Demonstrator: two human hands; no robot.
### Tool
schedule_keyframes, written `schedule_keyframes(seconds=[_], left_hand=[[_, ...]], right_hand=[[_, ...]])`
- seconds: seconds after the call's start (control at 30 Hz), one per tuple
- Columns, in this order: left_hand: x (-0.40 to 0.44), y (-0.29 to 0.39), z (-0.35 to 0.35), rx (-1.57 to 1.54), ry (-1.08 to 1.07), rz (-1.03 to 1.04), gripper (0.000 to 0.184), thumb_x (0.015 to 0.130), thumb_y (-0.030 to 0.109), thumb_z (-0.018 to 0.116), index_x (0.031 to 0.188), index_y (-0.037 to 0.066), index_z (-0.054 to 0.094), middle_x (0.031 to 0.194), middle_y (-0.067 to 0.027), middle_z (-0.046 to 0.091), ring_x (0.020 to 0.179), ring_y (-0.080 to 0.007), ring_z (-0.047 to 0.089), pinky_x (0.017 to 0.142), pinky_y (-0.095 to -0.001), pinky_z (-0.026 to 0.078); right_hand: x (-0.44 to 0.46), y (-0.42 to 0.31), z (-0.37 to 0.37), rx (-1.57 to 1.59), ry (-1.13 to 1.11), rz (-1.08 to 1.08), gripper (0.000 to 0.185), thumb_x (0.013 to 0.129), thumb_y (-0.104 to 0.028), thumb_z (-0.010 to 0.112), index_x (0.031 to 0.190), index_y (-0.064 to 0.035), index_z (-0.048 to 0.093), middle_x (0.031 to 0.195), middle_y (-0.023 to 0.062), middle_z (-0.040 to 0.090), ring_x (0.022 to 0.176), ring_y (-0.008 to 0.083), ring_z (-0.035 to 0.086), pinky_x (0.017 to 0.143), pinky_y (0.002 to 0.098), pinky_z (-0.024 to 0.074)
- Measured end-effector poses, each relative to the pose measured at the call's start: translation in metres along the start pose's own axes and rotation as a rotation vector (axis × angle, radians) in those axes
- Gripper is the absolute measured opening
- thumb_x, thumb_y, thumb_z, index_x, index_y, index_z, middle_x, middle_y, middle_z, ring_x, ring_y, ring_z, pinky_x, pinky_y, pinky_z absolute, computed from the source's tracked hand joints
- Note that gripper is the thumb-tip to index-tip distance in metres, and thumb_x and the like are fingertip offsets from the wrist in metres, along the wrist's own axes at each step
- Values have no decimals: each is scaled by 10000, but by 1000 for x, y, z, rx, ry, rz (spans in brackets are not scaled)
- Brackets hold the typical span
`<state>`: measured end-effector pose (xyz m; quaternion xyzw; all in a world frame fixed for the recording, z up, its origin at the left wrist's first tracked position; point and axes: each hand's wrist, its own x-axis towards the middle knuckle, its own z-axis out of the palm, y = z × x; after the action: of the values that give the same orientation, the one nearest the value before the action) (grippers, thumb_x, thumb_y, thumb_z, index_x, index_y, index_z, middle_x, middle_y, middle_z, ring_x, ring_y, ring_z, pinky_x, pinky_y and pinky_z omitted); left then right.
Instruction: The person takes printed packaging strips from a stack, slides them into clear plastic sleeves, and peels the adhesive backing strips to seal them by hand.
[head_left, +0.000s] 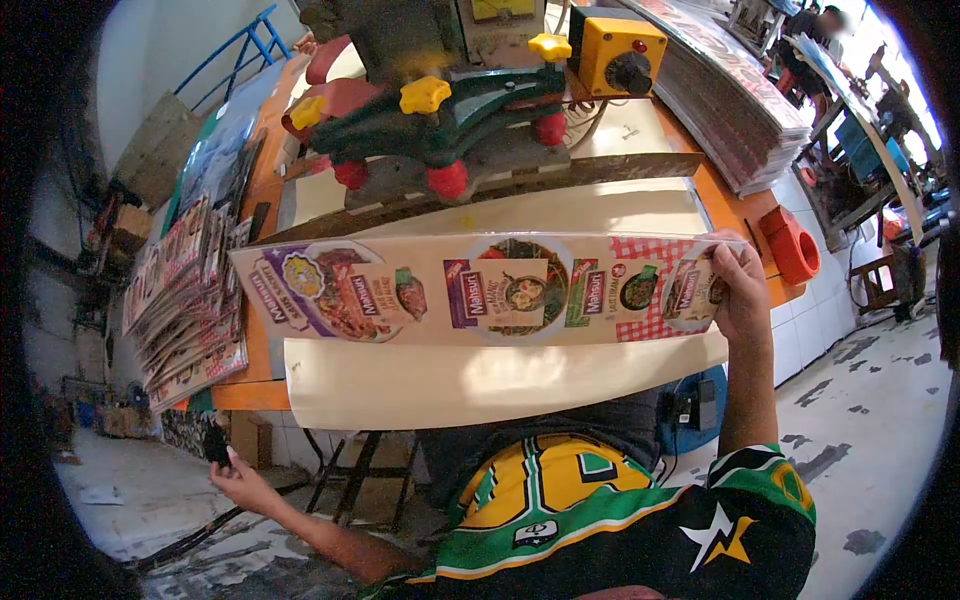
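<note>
leftward from the right hand (742,288), pinching its end, stretches the printed strip (490,290)

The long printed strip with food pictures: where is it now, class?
In the head view, the strip spans the middle, its right end in the right hand, on the wearer's side of the dark green frame.

Blue frame (246,33), 1 distant person (798,52)

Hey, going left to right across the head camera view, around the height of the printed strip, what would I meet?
A pile of printed sheets, the long printed strip, the right hand gripping its end, then an orange-red object.
</note>
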<state>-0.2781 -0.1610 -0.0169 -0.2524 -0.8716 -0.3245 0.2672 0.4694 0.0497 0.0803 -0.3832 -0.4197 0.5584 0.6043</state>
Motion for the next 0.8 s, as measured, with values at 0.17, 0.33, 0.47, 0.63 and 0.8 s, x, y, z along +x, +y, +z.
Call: schedule_keyframes(seconds=[0.17,0.33,0.47,0.63,0.8], left_hand=[[-5,85,-2,-612,-178,-90,458,1044,409,630,1281,17,622,1040,-129,714,862,-188,686,721,-310,522],[-65,177,-15,-1311,-828,-227,672,985,606,624,1245,-14,628,1028,-140,733,866,-227,707,728,-329,529],[-115,227,-30,-1477,-1271,-64,942,821,726,738,1330,-48,565,1169,-178,718,1055,-308,713,845,-394,564],[-180,236,-35,-1653,-996,-202,802,893,474,802,1386,-87,510,1378,-179,614,1255,-290,615,1032,-444,514],[-174,253,-44,-1783,-831,-374,699,919,140,731,1518,-11,405,1441,-151,562,1313,-306,564,1116,-474,473]], right_hand=[[4,11,8,34,-15,14,292,1022,-251,656,1153,5,612,1035,121,722,902,176,730,805,331,614],[-4,29,52,164,-109,24,333,1013,-298,681,1143,0,612,1024,113,727,888,177,735,795,332,617],[-18,55,88,277,-87,98,320,1009,-293,686,1156,-20,609,1018,102,729,908,195,738,812,347,616],[-37,78,118,347,-122,237,310,1007,-277,691,1172,-25,618,1057,102,726,950,207,730,864,374,604],[-44,91,124,216,-257,211,388,1017,-272,673,1282,-4,581,1192,118,685,1075,185,681,940,350,563]])
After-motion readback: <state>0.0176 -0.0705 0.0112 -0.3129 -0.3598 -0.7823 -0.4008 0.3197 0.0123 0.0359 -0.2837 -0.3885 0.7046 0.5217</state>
